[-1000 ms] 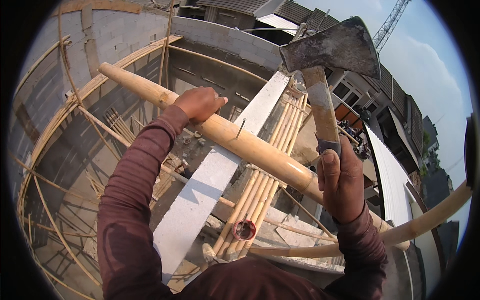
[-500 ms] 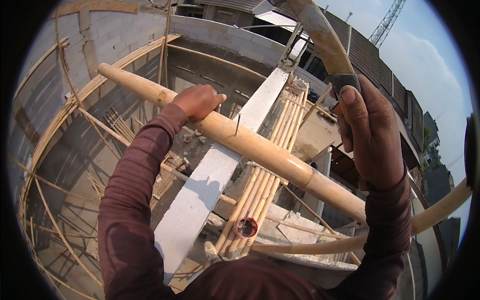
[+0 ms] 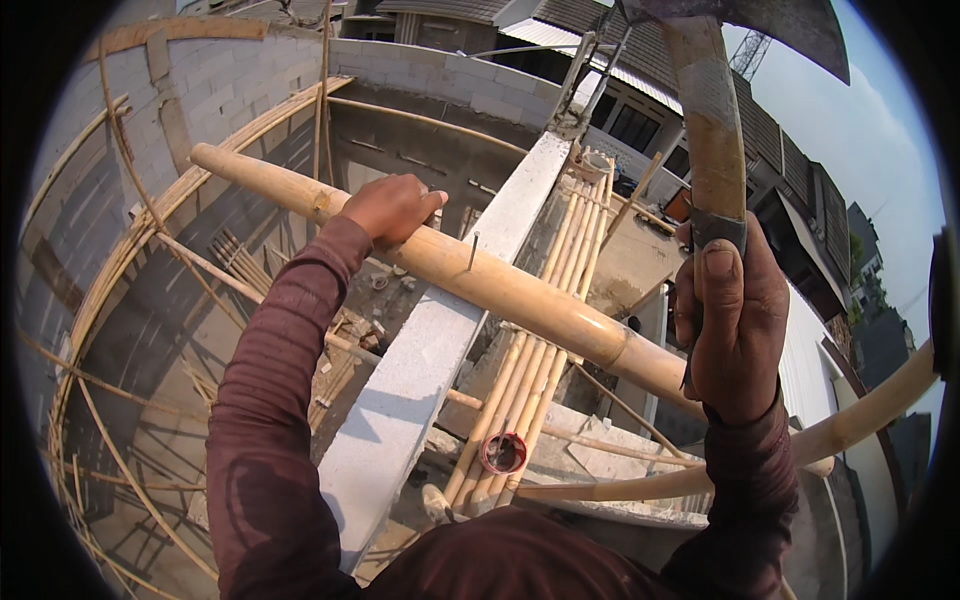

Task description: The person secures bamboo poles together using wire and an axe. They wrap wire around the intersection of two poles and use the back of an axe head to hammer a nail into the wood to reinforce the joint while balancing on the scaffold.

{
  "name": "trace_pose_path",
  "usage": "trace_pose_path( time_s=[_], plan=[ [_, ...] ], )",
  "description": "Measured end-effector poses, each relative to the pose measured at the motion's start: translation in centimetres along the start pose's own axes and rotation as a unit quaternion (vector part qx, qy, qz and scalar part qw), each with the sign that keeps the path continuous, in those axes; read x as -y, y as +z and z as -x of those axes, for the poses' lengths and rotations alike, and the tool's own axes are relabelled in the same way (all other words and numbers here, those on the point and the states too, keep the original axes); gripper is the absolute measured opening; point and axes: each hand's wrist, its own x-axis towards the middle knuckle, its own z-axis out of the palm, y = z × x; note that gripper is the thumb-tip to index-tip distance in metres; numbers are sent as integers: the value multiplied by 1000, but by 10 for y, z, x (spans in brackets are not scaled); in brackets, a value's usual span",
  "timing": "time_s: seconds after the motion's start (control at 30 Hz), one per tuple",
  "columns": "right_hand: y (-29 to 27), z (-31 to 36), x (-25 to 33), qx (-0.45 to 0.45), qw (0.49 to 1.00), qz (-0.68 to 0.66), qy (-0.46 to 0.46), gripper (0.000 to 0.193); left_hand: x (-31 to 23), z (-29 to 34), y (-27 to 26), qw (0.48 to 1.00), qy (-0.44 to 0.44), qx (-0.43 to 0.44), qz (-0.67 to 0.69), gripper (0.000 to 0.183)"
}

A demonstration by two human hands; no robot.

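A thick bamboo pole (image 3: 530, 305) lies slantwise across the top of a white wall (image 3: 400, 395). My left hand (image 3: 392, 212) is closed over the pole, left of the wall. From the pole's upper side a nail (image 3: 474, 250) sticks up, just right of that hand. Raised on the right, my right hand (image 3: 738, 320) grips the wooden handle of a hatchet (image 3: 716, 130), dark tape wrapped round the handle above my thumb. The hatchet's dark metal head is at the top edge, partly cut off.
Below the pole, a bamboo platform (image 3: 510, 400) runs beside the wall, with a red-rimmed container (image 3: 503, 453) on it. Another bamboo pole (image 3: 860, 415) crosses behind my right forearm. Bamboo scaffolding (image 3: 130, 270) curves along the left, above a deep room with loose poles and rubble.
My right hand has come down a little, and the hatchet has swung more upright, bringing its head into view. The left hand stays on the pole.
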Motion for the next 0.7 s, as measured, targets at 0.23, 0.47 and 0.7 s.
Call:
trace_pose_path(
  time_s=[0.23,0.47,0.7],
  plan=[
    [-18,-15,-6,241,927,286,35,32,-3,-10,7,999,24,-30,7,57],
    [-1,-10,-2,24,997,70,6,34,-2,1,2,1000,-15,10,0,53],
    [-6,0,-24,234,926,286,76,27,-2,0,-6,1000,-13,1,-11,52]
  ],
)
